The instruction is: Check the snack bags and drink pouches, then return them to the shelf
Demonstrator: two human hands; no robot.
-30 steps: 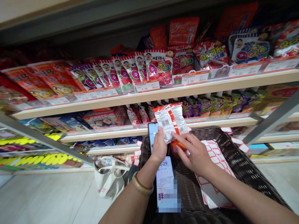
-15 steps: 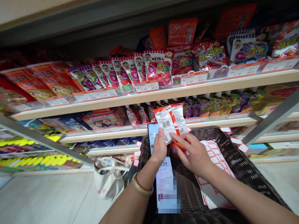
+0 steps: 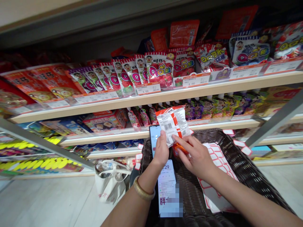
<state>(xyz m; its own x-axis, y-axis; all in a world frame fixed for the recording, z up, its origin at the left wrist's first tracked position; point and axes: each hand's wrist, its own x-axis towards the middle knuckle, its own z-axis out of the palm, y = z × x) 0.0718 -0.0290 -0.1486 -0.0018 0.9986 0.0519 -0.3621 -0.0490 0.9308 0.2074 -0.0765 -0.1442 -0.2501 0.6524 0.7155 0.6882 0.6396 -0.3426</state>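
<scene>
Wicker basket (image 3: 239,157) sits low in front of the shelving, its far rim close under the lower shelf edge (image 3: 113,136). Grey metal bars (image 3: 47,145) slant in from both sides. There is open floor left of the basket, where a white tote bag (image 3: 110,181) stands against it. Above the basket's middle there is free room; a sheet of red-bordered stickers (image 3: 219,159) leans on its right inner wall.

Left hand (image 3: 161,150), bracelet (image 3: 143,191) at the wrist, is over the basket's near-left part. It is closed around a lit phone (image 3: 166,184), thumb pressing the lower left of a white-and-red snack packet (image 3: 174,121).

The packet is held upright above the basket's far rim, barcode facing the camera.

Right hand (image 3: 197,156) is half open: forefinger and thumb pinch the packet's bottom edge, other fingers loosely extended. An orange object (image 3: 181,147) shows under them, kind unclear.

Candy bags (image 3: 159,70) line the upper shelf.
</scene>
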